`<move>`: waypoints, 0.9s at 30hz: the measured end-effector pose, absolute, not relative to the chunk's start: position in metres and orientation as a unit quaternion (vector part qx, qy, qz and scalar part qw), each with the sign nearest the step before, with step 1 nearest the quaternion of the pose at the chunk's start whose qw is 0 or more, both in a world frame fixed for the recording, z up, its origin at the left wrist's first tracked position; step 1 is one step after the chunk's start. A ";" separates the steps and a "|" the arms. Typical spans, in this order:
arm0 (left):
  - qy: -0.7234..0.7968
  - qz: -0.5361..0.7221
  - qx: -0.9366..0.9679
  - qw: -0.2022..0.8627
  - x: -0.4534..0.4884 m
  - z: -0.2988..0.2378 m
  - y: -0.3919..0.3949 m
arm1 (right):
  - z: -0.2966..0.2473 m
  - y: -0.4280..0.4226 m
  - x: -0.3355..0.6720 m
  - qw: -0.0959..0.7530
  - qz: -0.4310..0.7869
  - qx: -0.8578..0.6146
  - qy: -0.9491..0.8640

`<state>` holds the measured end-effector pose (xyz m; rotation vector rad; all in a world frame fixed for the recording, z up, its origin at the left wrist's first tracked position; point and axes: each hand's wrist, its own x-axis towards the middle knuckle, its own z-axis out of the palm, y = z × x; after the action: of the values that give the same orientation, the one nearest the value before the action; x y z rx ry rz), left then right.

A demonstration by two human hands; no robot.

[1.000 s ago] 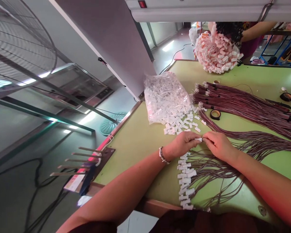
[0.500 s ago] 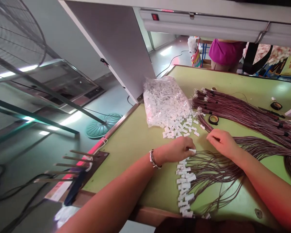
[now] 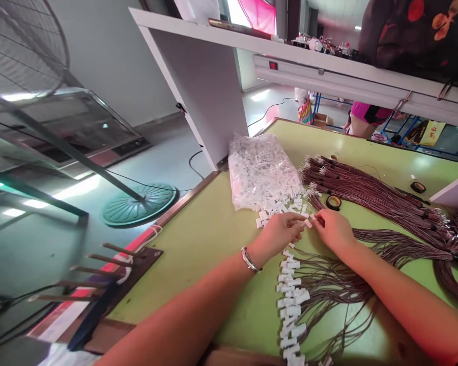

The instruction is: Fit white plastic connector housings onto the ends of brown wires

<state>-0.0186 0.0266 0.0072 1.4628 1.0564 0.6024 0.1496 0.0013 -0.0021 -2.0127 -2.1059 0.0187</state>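
My left hand (image 3: pixel 284 233), with a bracelet at its wrist, pinches a small white plastic connector housing (image 3: pixel 308 223). Close by on the right, my right hand (image 3: pixel 335 230) has thumb and forefinger pressed together; a small white bit shows at the fingertips, too small to name. Loose white housings (image 3: pixel 280 207) lie just beyond both hands, spilling from a clear plastic bag (image 3: pixel 265 168). Below my left hand runs a column of housings (image 3: pixel 290 300) fitted on the ends of brown wires (image 3: pixel 328 274). These wires pass beneath my right forearm.
Bundled brown wires (image 3: pixel 366 183) with metal ends lie at the right. Black tape rolls (image 3: pixel 333 203) (image 3: pixel 418 187) rest near them. A pegged block (image 3: pixel 137 272) sits at the table's left edge. A grey upright panel (image 3: pixel 206 91) and a shelf stand behind; another person (image 3: pixel 361 119) is beyond.
My left hand has left the wired column and moved up toward the loose housings. My right hand has shifted left, so the fingertips nearly meet. The view has tilted upward.
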 end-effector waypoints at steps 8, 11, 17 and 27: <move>0.419 0.348 0.529 0.651 -0.023 -0.006 0.037 | 0.006 -0.012 0.133 0.184 0.066 -0.586 -0.787; 0.455 0.298 0.668 0.508 -0.030 -0.006 0.045 | 0.014 0.012 0.157 0.198 0.058 -0.651 -0.731; 0.355 0.151 0.898 0.213 -0.029 -0.002 0.036 | 0.005 0.053 0.176 0.097 0.026 -0.738 -0.668; 0.388 0.108 0.896 0.188 -0.030 -0.007 0.041 | 0.016 0.044 0.183 0.318 0.014 -0.687 -0.654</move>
<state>-0.0301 0.0410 -0.0072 2.5205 1.0916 0.3042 0.1828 0.0438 0.0157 -1.8064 -1.7196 0.0366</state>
